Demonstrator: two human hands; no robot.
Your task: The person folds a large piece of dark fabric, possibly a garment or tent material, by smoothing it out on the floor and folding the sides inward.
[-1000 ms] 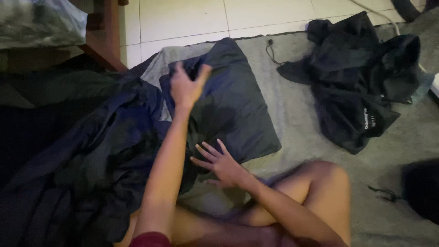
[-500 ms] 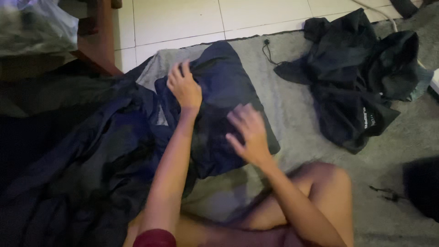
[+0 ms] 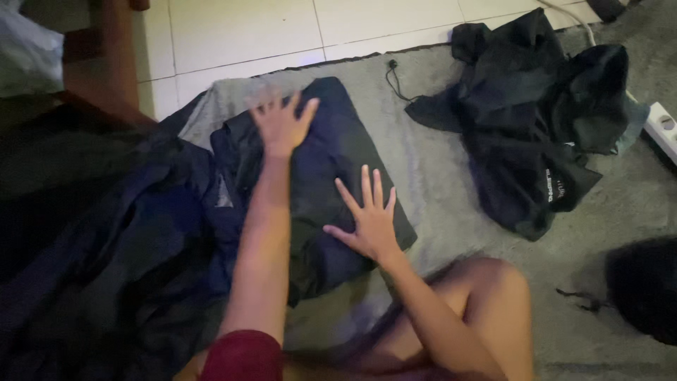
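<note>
A folded dark navy garment (image 3: pixel 321 159) lies on a grey carpet (image 3: pixel 437 176) in front of me. My left hand (image 3: pixel 281 123) rests flat on the garment's far end, fingers spread. My right hand (image 3: pixel 367 222) presses flat on its near right part, fingers apart. Neither hand grips anything. My bent knee (image 3: pixel 486 303) shows below the right hand.
A heap of dark blue clothing (image 3: pixel 106 247) lies at the left, touching the folded garment. A crumpled black jacket (image 3: pixel 536 120) sits on the carpet at the right. White floor tiles (image 3: pixel 240 35) lie beyond, with a wooden furniture leg (image 3: pixel 106 63) and a white power strip (image 3: pixel 663 127).
My right hand slid from the garment's near edge up onto it, then back down toward its near right part. My left hand stayed at the far end, fingers now spread flat.
</note>
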